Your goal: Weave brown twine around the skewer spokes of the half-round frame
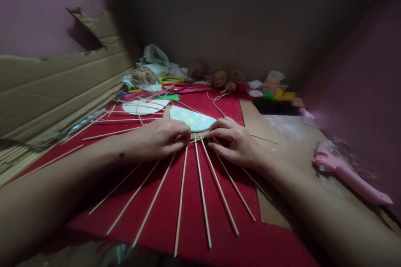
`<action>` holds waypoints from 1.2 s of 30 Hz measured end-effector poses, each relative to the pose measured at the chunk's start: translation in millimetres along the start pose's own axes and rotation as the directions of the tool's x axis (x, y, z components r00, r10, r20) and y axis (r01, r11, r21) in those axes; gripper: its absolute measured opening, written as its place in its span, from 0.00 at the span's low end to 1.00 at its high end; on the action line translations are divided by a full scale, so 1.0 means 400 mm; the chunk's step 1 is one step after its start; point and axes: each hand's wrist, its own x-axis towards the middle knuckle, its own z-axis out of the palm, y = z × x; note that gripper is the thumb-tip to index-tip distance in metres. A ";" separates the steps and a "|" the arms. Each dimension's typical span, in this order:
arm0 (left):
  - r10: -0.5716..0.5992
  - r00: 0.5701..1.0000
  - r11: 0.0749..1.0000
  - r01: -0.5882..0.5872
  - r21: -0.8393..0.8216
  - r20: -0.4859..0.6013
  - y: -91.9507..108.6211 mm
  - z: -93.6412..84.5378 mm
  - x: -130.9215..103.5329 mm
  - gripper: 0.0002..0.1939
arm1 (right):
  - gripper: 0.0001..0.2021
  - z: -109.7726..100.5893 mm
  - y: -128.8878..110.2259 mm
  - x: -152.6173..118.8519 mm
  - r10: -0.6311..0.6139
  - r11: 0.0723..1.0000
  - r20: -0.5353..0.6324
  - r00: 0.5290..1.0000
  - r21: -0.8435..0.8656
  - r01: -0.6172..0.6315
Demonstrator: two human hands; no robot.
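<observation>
A small round woven base (pixel 199 136) lies on the red tabletop, with light blue patterned cloth (pixel 191 119) covering its middle. Thin wooden sticks (pixel 203 194) fan out from its edge toward me and to both sides. At the base's left edge, my left hand (pixel 166 137) is closed, fingers curled in a pinch on the rim. Bent fingers of my right hand (pixel 233 139) grip the opposite edge, thumb below. The exact contact under the fingertips is hidden. Twine (pixel 216 102) trails behind the base.
A pink glue gun (pixel 347 171) lies on a brown board (pixel 282 133) at right. Twine balls (pixel 218 78), crumpled cloth (pixel 156 62), and a white oval piece (pixel 144 106) sit toward the back. Cardboard (pixel 62 87) stands along the left side.
</observation>
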 end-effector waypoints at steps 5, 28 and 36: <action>-0.046 0.997 0.992 0.053 -0.113 0.058 0.010 -0.021 -0.007 0.09 | 0.05 0.004 0.004 -0.002 -0.009 1.000 0.018 1.000 0.009 0.009; 0.408 0.906 0.864 -0.423 0.273 0.114 0.318 0.060 -0.023 0.10 | 0.07 0.020 0.030 0.004 0.035 0.998 0.032 0.999 -0.059 -0.033; 0.390 0.921 0.854 -0.364 0.371 0.005 0.373 0.097 -0.030 0.13 | 0.09 0.020 0.024 0.006 0.020 0.995 0.059 0.998 -0.099 -0.014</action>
